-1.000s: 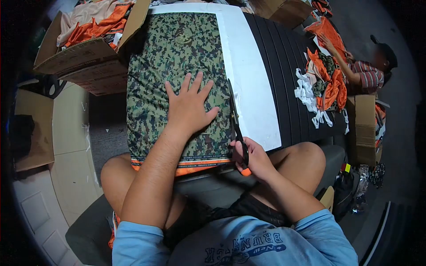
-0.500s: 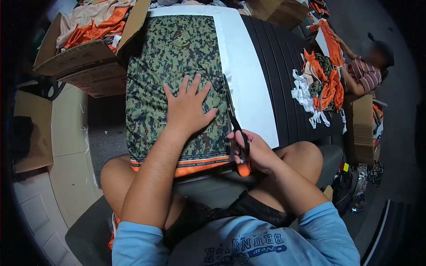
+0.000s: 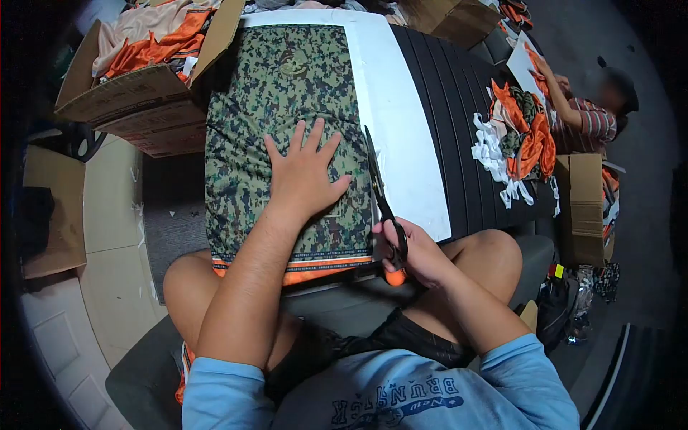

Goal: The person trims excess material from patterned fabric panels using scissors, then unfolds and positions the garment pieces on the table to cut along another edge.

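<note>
- A green and brown camouflage fabric (image 3: 287,93) lies spread on a white board (image 3: 401,143), directly in front of a seated person in a blue shirt.
- An orange band (image 3: 326,274) with lettered strips runs along the fabric's near edge.
- The left hand (image 3: 304,172) presses flat on the fabric, palm down, fingers spread wide.
- The right hand (image 3: 412,251) is closed around the handles of black scissors (image 3: 379,188), whose blades point away along the fabric's right edge; whether the blades are parted is hard to tell.
- The board rests on a black ribbed surface (image 3: 448,100), which shows to its right.
- Farther right sits a heap of orange, white and camouflage scraps (image 3: 534,147).
- Beyond it, a co-worker (image 3: 591,122) in a striped shirt handles orange cloth (image 3: 536,66).
- At upper left, an open cardboard box (image 3: 136,100) holds orange and cream fabric (image 3: 154,36).
</note>
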Demonstrator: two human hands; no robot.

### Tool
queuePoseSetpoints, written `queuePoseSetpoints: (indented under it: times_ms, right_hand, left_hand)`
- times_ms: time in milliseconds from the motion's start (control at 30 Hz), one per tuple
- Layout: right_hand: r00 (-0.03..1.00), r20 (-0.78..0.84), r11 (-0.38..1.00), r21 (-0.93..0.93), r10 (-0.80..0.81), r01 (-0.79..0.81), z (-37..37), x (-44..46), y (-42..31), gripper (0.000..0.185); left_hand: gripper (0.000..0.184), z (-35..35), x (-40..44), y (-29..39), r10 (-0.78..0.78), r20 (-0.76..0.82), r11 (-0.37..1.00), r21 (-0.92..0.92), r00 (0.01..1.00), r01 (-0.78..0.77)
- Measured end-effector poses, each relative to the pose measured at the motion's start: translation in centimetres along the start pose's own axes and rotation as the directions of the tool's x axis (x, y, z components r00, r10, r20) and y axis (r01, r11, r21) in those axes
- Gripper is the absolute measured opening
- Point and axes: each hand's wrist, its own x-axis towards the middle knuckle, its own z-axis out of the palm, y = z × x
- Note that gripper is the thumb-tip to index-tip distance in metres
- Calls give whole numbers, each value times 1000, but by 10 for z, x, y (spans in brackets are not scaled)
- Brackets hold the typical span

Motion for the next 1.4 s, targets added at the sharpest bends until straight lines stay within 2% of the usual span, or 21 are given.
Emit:
queuePoseSetpoints:
  times_ms: [333, 833, 1000, 1200, 1400]
  right_hand:
    - [998, -29, 996, -67, -61, 59, 7, -3, 7, 40]
    - [1000, 11, 1000, -21, -5, 6, 1, -7, 2, 45]
    - [1000, 25, 1000, -9, 0, 0, -4, -23, 17, 40]
    - [999, 20, 999, -2, -48, 48, 3, -21, 25, 38]
    - [999, -29, 998, -62, -27, 25, 13, -6, 7, 40]
  left_hand:
    - [75, -1, -1, 0, 0, 7, 1000, 1, 1000, 0]
    - [76, -8, -2, 1, -9, 61, 1000, 6, 998, 8]
    - [76, -9, -3, 1, -6, 61, 1000, -3, 998, 6]
    - [77, -11, -4, 2, -10, 84, 1000, 12, 996, 9]
    - [78, -13, -8, 1, -2, 101, 1000, 6, 995, 2]
